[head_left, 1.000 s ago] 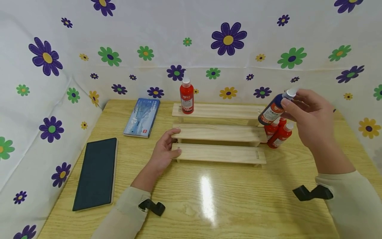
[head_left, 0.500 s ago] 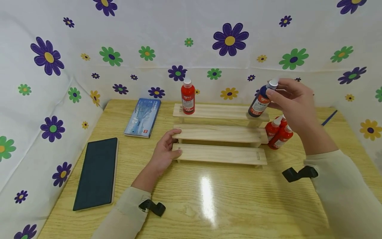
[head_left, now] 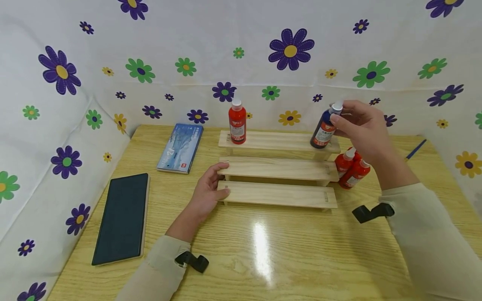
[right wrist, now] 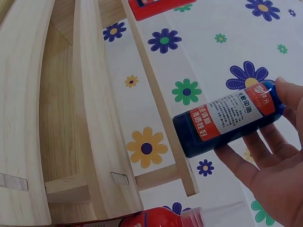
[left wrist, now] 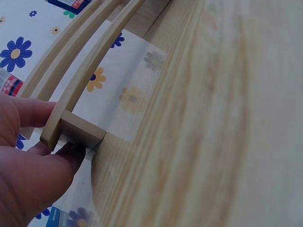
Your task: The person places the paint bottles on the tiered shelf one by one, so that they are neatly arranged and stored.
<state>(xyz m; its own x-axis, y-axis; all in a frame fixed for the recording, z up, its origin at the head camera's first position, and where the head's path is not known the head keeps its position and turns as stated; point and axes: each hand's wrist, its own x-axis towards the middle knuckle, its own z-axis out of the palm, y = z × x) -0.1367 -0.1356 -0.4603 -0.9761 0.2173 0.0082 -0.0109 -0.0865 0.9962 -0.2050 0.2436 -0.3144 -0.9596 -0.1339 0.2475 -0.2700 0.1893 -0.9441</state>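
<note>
A three-step wooden display rack (head_left: 276, 168) stands on the table. My left hand (head_left: 205, 190) grips its left end, with the thumb at the lowest step and the fingers at the middle one. By its neck and shoulder, my right hand (head_left: 365, 131) pinches a dark blue ink bottle (head_left: 323, 131) with a silver collar and clear cap. The bottle's base is right at the top step's right end, and its top leans a little to the right. On the left end of that step a red ink bottle (head_left: 237, 124) stands upright.
Several red bottles (head_left: 355, 173) cluster against the rack's right side. A blue-handled brush (head_left: 416, 149) lies farther right. To the left are a blue-and-white box (head_left: 180, 148) and a dark notebook (head_left: 121, 215). Flower-printed cloth (head_left: 203, 37) rises behind the table and along its sides.
My right hand has brought the dark blue bottle left and down onto the right end of the top step, turning it more upright. My left hand keeps its hold on the rack.
</note>
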